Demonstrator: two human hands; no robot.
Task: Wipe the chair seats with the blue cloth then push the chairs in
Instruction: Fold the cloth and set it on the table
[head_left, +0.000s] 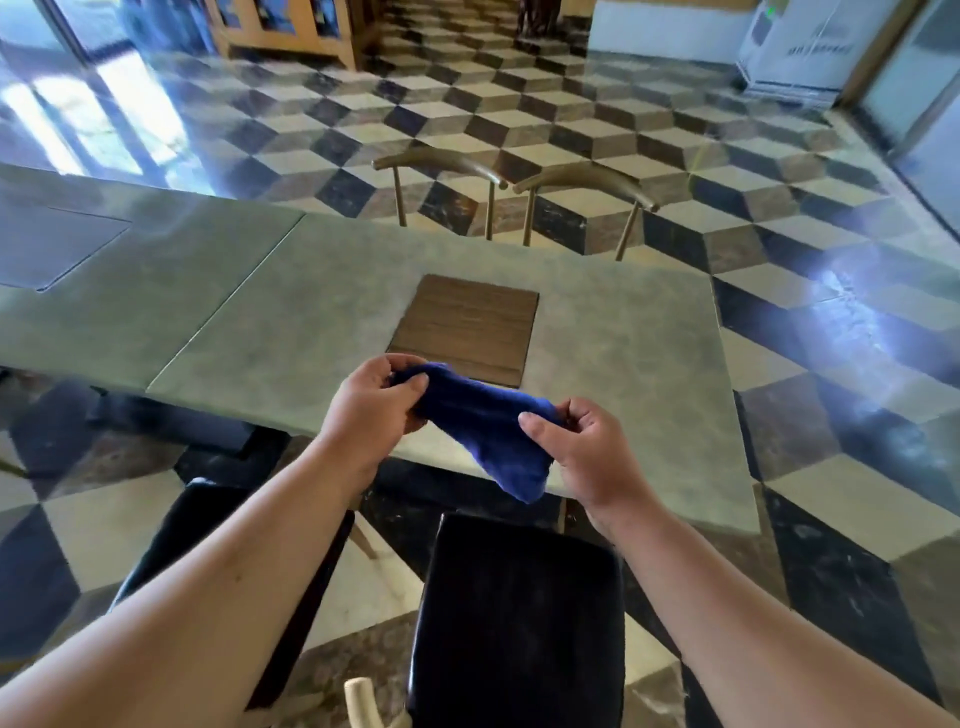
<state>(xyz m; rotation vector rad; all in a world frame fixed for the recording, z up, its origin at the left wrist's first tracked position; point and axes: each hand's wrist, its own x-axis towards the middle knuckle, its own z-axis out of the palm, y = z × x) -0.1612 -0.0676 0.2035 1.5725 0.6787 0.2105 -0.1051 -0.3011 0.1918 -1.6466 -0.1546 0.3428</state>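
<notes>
A dark blue cloth (483, 426) is stretched between both my hands above the near edge of the grey table (260, 312). My left hand (371, 410) grips its upper left end, and my right hand (592, 457) pinches its lower right end. Below me a chair with a black seat (519, 623) stands pulled out from the table. A second black seat (208, 525) sits to its left, partly hidden by my left forearm. Two chairs with curved brass backs (441, 161) (587, 182) stand tucked in on the table's far side.
A brown wooden panel (467, 327) lies on the table in front of my hands. A pale chair-back tip (361, 701) shows at the bottom edge. The patterned cube-tile floor (779, 208) spreads around the table. A wooden cabinet (291, 26) stands far back.
</notes>
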